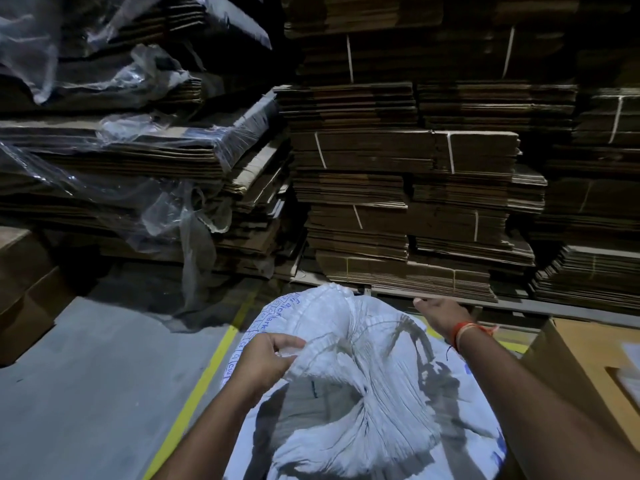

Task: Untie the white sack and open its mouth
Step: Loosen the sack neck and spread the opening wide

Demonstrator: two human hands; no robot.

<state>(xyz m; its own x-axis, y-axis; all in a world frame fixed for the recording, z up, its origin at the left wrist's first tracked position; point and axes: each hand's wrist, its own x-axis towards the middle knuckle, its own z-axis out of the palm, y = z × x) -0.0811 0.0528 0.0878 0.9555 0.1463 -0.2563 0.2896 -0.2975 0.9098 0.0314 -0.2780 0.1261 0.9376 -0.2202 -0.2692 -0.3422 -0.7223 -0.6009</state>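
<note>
A white woven sack (363, 403) with blue print stands in front of me, its top gathered into pleated folds and still bunched at the neck (349, 337). My left hand (268, 358) pinches a fold of the sack's rim on the left side. My right hand (438, 311) is stretched out past the sack's far right side, fingers pointing left, away from the fabric; whether it holds a string I cannot tell. An orange thread band sits on that wrist.
Tall stacks of flattened, strapped cardboard (415, 188) fill the space behind the sack. Plastic-wrapped cardboard (156, 157) piles up at the left. A yellow floor line (207, 372) runs along the grey floor. An open carton (588, 362) stands at the right.
</note>
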